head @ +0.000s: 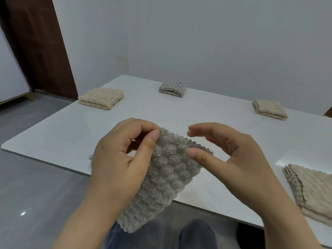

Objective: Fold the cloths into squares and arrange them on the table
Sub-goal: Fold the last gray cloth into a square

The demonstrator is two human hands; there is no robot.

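A grey bobbled cloth (161,180) hangs in the air above the near edge of the white table (140,110). My left hand (120,159) pinches its top left corner between thumb and fingers. My right hand (231,159) hovers at the cloth's top right edge with thumb and fingers spread apart; the thumb tip lies against the cloth, nothing pinched. The lower end of the cloth dangles in front of my legs.
Three folded cloths lie along the far side: a beige one (101,98) at left, a grey one (172,88) in the middle, a beige one (269,109) at right. A stack of beige cloths (312,193) sits at the near right. A brown door (37,44) stands at far left.
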